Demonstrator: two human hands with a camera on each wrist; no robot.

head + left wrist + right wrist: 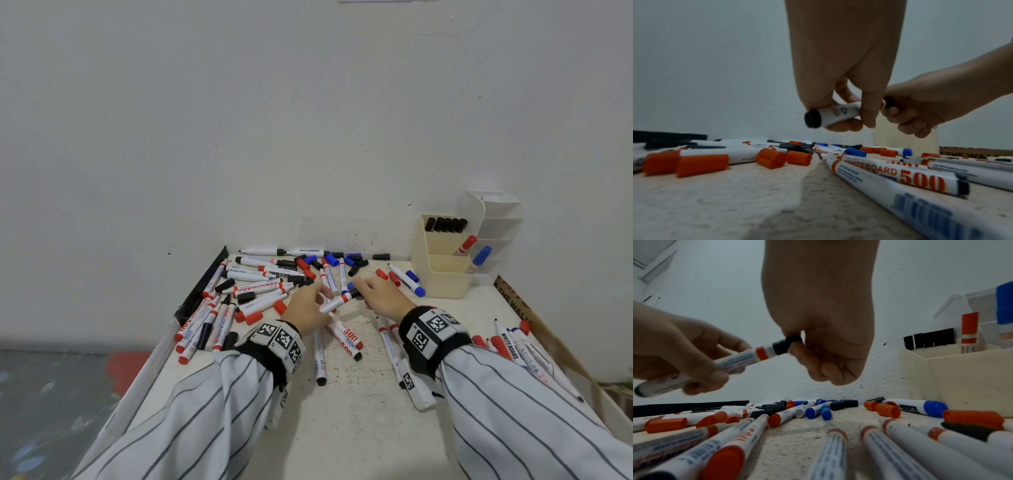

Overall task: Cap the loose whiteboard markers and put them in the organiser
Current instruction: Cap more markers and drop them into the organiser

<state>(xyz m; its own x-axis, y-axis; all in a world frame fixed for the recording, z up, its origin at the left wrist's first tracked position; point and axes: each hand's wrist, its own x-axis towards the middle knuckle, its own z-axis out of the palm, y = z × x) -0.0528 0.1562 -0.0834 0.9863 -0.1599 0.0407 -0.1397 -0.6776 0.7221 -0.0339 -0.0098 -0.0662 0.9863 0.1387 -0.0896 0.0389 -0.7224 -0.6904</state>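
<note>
My left hand (310, 301) grips the barrel of a white whiteboard marker (337, 301) with a black end plug (813, 119), held above the table. My right hand (380, 296) pinches a black cap (786, 345) at the marker's tip end, beside its orange band (762, 353). The marker (740, 361) points up and right towards that cap. The cream organiser (442, 277) stands at the back right, holding several black-capped markers (445, 224), a red one (465, 245) and a blue one (481, 257).
Many loose markers (260, 289) and red, blue and black caps (330, 260) lie scattered over the speckled table (342, 411). More markers (513, 346) lie by my right sleeve. A white tiered holder (496, 219) stands behind the organiser, a black strip (202, 287) along the left edge.
</note>
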